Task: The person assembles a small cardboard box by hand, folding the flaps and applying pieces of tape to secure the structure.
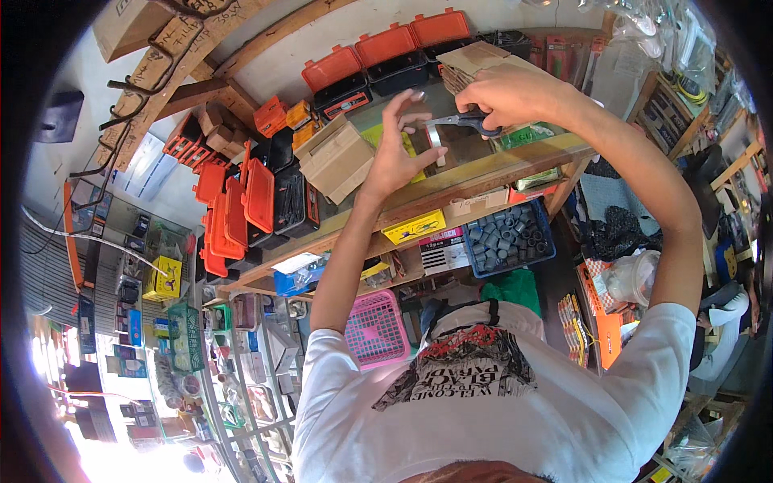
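My right hand (515, 98) is closed on scissors (473, 121) with dark handles, their blades pointing left above the counter. My left hand (392, 154) is at the left of the blades, thumb and fingers spread apart. A narrow whitish strip (436, 142) shows between the blade tips and my left thumb; whether the thumb touches it I cannot tell. Beneath both hands runs a glass-topped wooden counter (483, 179). An opened cardboard box (334, 158) stands just left of my left hand, and another cardboard box (483, 63) lies behind my right hand.
Black toolboxes with raised orange lids (386, 50) line the counter's back, and more orange-lidded boxes (241, 201) stand at its left. Below the counter are a blue crate of grey pipe fittings (509, 239) and a pink basket (377, 328). Crowded shelves (250, 378) fill the left side.
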